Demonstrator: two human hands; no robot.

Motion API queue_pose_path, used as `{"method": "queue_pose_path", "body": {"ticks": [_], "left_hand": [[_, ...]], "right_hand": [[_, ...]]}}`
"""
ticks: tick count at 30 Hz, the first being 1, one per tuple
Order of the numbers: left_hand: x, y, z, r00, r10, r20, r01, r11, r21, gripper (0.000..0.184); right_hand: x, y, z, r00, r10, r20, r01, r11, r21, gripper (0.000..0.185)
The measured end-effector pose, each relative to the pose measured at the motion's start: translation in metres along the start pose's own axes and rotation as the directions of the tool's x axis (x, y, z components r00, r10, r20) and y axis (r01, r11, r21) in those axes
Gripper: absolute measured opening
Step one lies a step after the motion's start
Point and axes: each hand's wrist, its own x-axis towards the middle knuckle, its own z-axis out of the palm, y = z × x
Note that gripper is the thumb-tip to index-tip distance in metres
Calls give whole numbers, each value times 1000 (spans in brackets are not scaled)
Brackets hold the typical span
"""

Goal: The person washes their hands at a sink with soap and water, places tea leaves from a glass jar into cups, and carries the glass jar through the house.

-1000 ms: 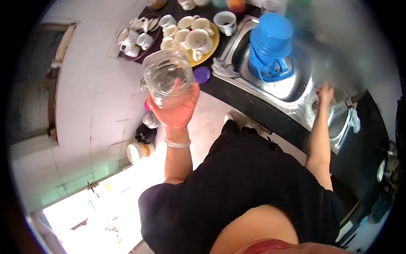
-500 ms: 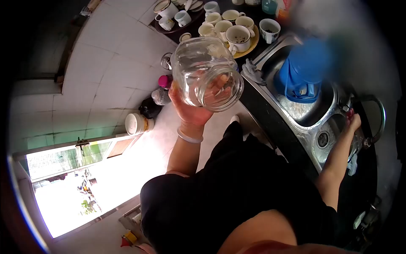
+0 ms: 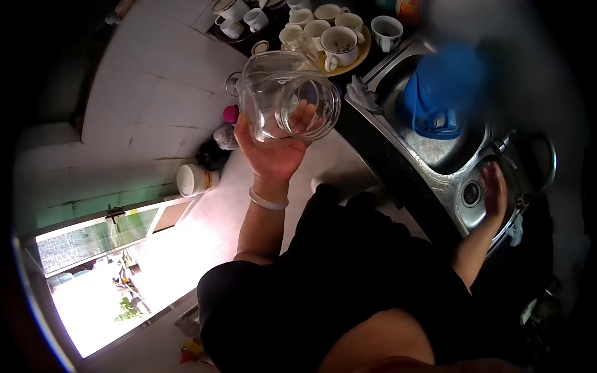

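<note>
My left hand point(image 3: 275, 152) holds a clear glass jar point(image 3: 264, 93) from below and behind; its round open mouth faces right, and my fingers show through the glass. My right hand point(image 3: 494, 191) is over the small sink basin point(image 3: 467, 214), near the drain point(image 3: 471, 193) and the tap point(image 3: 522, 199). Its fingers are stretched out with nothing visible in them. A blue plastic container point(image 3: 444, 93), blurred at its top, stands in the larger basin point(image 3: 451, 160).
Several cups point(image 3: 339, 42) crowd a yellow tray point(image 3: 359, 59) on the dark counter, beside a separate cup point(image 3: 387, 32). A crumpled plastic bag point(image 3: 362, 94) lies on the sink's edge. A white bucket point(image 3: 191, 180) stands on the floor by the wall.
The jar has turned from bottom-up towards the camera to mouth facing right. My right hand has drawn back from the tap, and its fingers have opened. The whole view has shifted.
</note>
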Motion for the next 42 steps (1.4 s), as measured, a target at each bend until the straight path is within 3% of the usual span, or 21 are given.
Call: {"method": "queue_pose_path", "body": {"ticks": [2, 4, 6, 7, 8, 9, 10, 11, 14, 16, 21, 24, 26, 28, 29, 30, 34, 36, 39, 41, 42], "left_hand": [[-7, 8, -6, 999, 28, 31, -28, 1000, -9, 74], [-12, 19, -17, 992, 72, 104, -69, 997, -28, 68], [-20, 33, -24, 986, 136, 101, -135, 991, -13, 63], [-29, 41, -30, 985, 148, 85, -149, 989, 4, 60], [-37, 51, -37, 987, 156, 38, -157, 988, 7, 60], [-39, 58, -44, 984, 177, 6, -177, 984, 1, 60], [-44, 67, -53, 978, 208, -32, -209, 978, -10, 60], [-52, 77, -61, 977, 211, -35, -212, 977, -34, 59], [-81, 115, -89, 970, 239, -47, -242, 967, -75, 58], [-103, 139, -115, 951, 306, -53, -309, 948, -80, 56], [-180, 211, -174, 840, 514, -173, -531, 845, -67, 42], [-223, 245, -200, 710, 665, -232, -665, 741, 93, 46], [-250, 260, -212, 632, 728, -266, -715, 680, 163, 48], [-274, 272, -220, 553, 769, -320, -759, 623, 186, 50], [-288, 275, -226, 540, 771, -337, -774, 612, 160, 49], [-303, 280, -232, 524, 776, -352, -791, 596, 136, 49], [-368, 292, -243, 393, 842, -369, -906, 424, 3, 48], [-398, 293, -246, 297, 835, -463, -940, 342, 15, 52], [-440, 295, -245, 86, 818, -569, -950, 239, 200, 89], [-461, 296, -244, -92, 804, -587, -924, 150, 351, 90], [-471, 295, -243, -185, 784, -593, -899, 108, 424, 90]], "right_hand": [[-14, 28, -32, 999, -2, -46, -7, 978, -207, 41], [8, 64, -112, 974, -65, -219, -83, 794, -603, 42], [15, 66, -162, 960, -83, -267, -114, 754, -647, 43], [-18, 41, -118, 937, 88, -338, -154, 972, -176, 40], [-37, 38, -101, 933, -16, -359, -147, 894, -422, 37], [-51, 39, -89, 909, -253, -332, -209, 415, -886, 34], [-64, 37, -74, 864, -392, -315, -318, 59, -946, 32], [-73, 32, -64, 850, -434, -300, -379, -108, -919, 30], [-32, 57, -161, 885, -312, -346, -425, -238, -873, 30], [-20, 63, -176, 983, -92, -159, -181, -627, -758, 44], [-12, 78, -96, 982, 70, -177, -37, -842, -538, 42], [15, 101, 5, 974, 16, 224, 155, -770, -619, 42], [-70, 120, 197, 757, 78, 648, 650, -189, -736, 37], [-161, 141, 398, 484, 164, 860, 779, 367, -508, 33], [-224, 126, 483, 308, 255, 917, 864, 329, -382, 32], [-261, 126, 541, 147, 287, 946, 857, 440, -267, 30], [-366, 128, 696, -342, 328, 881, 877, 449, 173, 33], [-407, 130, 739, -427, 337, 839, 767, 627, 138, 34], [-436, 156, 782, -527, 384, 759, 510, 857, -79, 32], [-449, 186, 811, -592, 409, 694, 393, 899, -193, 31], [-457, 206, 825, -533, 487, 692, 344, 872, -349, 33]]}}
